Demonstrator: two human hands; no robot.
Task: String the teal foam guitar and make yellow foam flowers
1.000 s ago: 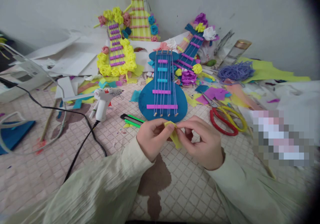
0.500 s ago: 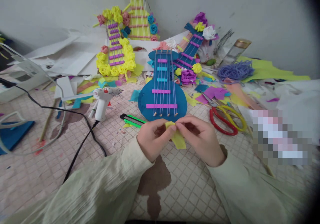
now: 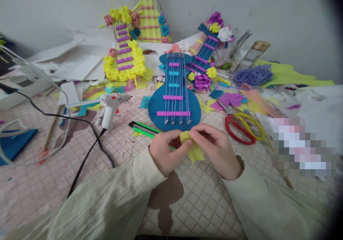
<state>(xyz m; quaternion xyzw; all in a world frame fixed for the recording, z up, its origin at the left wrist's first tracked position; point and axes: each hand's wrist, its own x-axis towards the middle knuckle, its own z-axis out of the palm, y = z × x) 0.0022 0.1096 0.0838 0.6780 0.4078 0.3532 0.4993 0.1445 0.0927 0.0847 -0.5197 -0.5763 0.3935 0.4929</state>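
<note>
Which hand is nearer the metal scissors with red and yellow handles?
Right. The right hand is to the left of the scissors and a little nearer the wearer, not touching them; the left hand is farther left.

Dim, diffuse light, faint soft shadows, dark curved right edge, pixelated patch

Hands: 1 left hand (image 3: 170, 151), 1 right hand (image 3: 216, 151). Held yellow paper (image 3: 196, 152): piece count unclear. Paper guitars (image 3: 156, 107): 4 clear. Front guitar: 3 purple bars (image 3: 173, 113), 2 turquoise bars (image 3: 174, 85), 4 lower pegs (image 3: 180, 122). Glue gun (image 3: 108, 114): 1. Utility knife (image 3: 144, 129): 1. Scissors (image 3: 239, 134): 1 pair. Yarn bundle (image 3: 253, 76): 1. Gold-capped container (image 3: 255, 54): 1. White paper flowers (image 3: 225, 34): 2. Paper scraps (image 3: 230, 100): many, overlapping, uncountable.
</note>
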